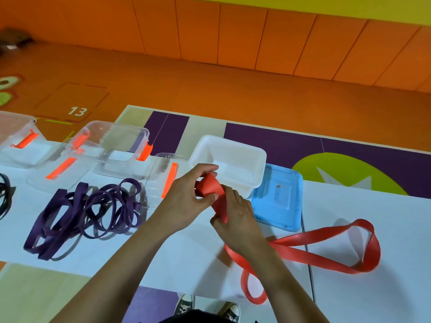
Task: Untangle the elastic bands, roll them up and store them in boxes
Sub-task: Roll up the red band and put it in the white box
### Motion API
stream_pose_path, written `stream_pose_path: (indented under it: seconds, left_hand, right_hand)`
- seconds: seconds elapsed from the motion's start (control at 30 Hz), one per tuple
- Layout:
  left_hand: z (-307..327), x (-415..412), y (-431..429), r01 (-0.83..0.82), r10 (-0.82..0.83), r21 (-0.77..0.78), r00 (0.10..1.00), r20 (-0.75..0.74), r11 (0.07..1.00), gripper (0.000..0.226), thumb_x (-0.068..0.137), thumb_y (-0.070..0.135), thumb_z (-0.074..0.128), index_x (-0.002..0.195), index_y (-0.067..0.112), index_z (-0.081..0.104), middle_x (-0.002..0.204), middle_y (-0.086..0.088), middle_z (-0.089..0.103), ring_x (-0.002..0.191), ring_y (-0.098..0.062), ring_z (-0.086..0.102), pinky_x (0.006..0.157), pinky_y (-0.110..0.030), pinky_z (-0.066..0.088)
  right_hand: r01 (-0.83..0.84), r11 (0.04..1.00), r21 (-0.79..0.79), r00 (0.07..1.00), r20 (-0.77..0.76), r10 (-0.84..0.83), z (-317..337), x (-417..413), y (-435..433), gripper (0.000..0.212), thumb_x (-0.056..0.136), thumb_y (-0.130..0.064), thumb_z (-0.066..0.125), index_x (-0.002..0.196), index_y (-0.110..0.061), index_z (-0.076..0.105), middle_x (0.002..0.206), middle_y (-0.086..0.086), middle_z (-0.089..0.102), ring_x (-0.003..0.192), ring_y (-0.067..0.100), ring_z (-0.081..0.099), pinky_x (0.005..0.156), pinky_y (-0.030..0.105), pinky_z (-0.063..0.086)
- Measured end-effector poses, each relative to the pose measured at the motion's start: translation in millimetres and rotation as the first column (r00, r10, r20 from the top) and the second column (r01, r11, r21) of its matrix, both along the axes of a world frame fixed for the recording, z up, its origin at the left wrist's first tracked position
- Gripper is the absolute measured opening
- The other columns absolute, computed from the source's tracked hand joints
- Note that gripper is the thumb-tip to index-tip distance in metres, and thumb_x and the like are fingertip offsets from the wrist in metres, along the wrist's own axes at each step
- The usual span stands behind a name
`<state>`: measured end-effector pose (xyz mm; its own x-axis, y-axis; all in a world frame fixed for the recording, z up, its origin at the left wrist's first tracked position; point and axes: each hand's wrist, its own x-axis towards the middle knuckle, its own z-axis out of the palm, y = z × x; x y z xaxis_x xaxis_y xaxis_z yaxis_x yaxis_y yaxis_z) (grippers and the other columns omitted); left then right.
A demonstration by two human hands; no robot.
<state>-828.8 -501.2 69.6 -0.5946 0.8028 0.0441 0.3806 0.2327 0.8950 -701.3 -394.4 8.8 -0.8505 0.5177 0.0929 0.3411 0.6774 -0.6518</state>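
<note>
Now | red band point(211, 186) part-rolled, tail looped | left fingers point(208, 198), right fingers point(233, 195) grip it

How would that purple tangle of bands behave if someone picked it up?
Probably floppy: the purple bands lie in loose, drooping loops on the table. They would likely come up as one clump, since the loops cross through each other. Rolling away seems unlikely, as the strips look flat.

orange padded wall point(233, 31) | orange floor point(210, 89) | white table point(373, 229)
</note>
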Motion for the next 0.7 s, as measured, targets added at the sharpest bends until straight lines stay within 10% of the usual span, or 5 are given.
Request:
stream_pose_path:
  seconds: [0.3, 0.5, 0.7]
  left_hand:
    - [4.6, -7.5, -5.3, -0.058, 0.058, 0.019, 0.998, 0.013, 0.998, 0.039, 0.085, 0.003, 0.075, 0.111, 0.031, 0.067, 0.106, 0.012, 0.075, 0.103, -0.010, 0.070, 0.093, -0.036, 0.057]
    - [11.2, 1.2, -8.3, 0.002, -0.001, 0.009, 0.997, -0.078, 1.000, 0.043, 0.087, 0.002, 0.073, 0.114, 0.034, 0.064, 0.110, 0.015, 0.072, 0.104, -0.006, 0.067, 0.092, -0.026, 0.056]
    - [18.0, 5.8, -8.8, -0.014, 0.017, 0.034, 0.995, -0.100, 0.999, 0.042, 0.088, 0.005, 0.074, 0.117, 0.034, 0.064, 0.110, 0.018, 0.070, 0.104, -0.006, 0.066, 0.092, -0.021, 0.055]
  right_hand:
    - [-0.053, 0.983, -0.178, 0.993, 0.091, 0.070, 18.9, 11.6, 10.3, 0.037, 0.085, -0.041, 0.065, 0.115, -0.039, 0.045, 0.088, -0.015, 0.056, 0.081, 0.013, 0.055, 0.070, 0.032, 0.049]
    - [-0.027, 0.986, 0.167, 0.998, 0.060, 0.017, -3.2, 4.5, -3.3, 0.064, 0.080, -0.029, 0.058, 0.141, -0.026, 0.038, 0.119, -0.006, 0.061, 0.110, 0.022, 0.057, 0.097, 0.033, 0.038]
    - [0.077, 0.997, 0.027, 0.988, -0.140, -0.072, -3.1, 14.6, -7.5, 0.077, 0.089, -0.022, 0.070, 0.154, -0.039, 0.033, 0.135, -0.014, 0.058, 0.119, 0.006, 0.051, 0.111, 0.028, 0.037]
